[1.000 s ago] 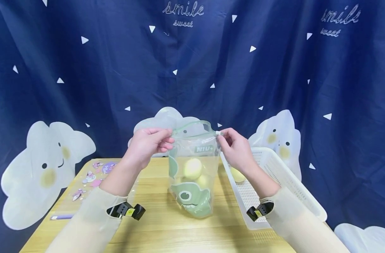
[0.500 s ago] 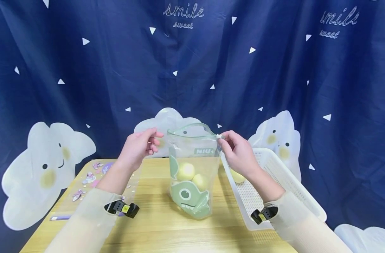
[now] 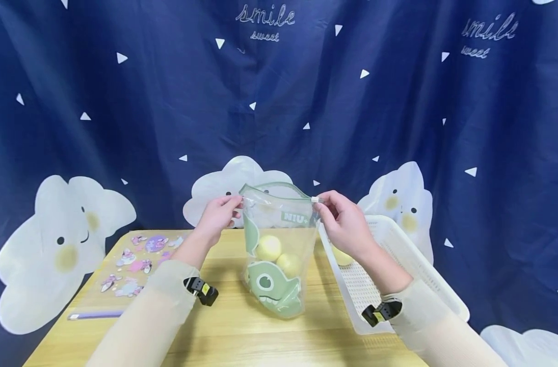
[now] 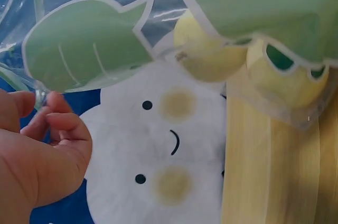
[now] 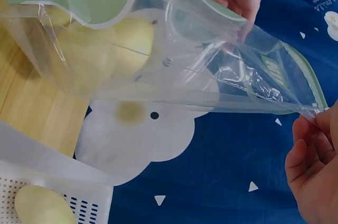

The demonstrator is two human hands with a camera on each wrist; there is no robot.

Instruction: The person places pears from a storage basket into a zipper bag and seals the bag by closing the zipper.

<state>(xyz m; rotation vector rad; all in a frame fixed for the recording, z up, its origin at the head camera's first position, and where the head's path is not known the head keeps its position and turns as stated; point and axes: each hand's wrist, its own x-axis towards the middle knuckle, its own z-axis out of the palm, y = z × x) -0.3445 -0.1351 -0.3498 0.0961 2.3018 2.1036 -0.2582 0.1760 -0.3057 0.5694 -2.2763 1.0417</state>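
A clear zipper bag [image 3: 281, 232] with a green cartoon print hangs upright between my hands in the head view, its green-edged mouth gaping. Several round pale yellow fruits [image 3: 268, 247] lie in its lower part; two of them also show as fruits [image 4: 285, 76] in the left wrist view. My left hand [image 3: 218, 216] pinches the bag's left edge just below the top corner. At the opposite corner, beside the white slider [image 3: 315, 200], my right hand [image 3: 345, 221] pinches the bag between thumb and fingers. In the right wrist view that corner is drawn taut.
A white perforated basket [image 3: 425, 270] stands to the right on the wooden table [image 3: 242, 341], with a yellow fruit [image 5: 45, 205] inside. On the left lies a flat clear pouch [image 3: 95, 285] with pink and purple prints and a purple slider strip. A blue cloud-print curtain [image 3: 279, 92] hangs behind.
My left hand let go of the bag's top left corner, drew away to the left, then came back and took its left edge slightly lower. My right hand kept its hold.
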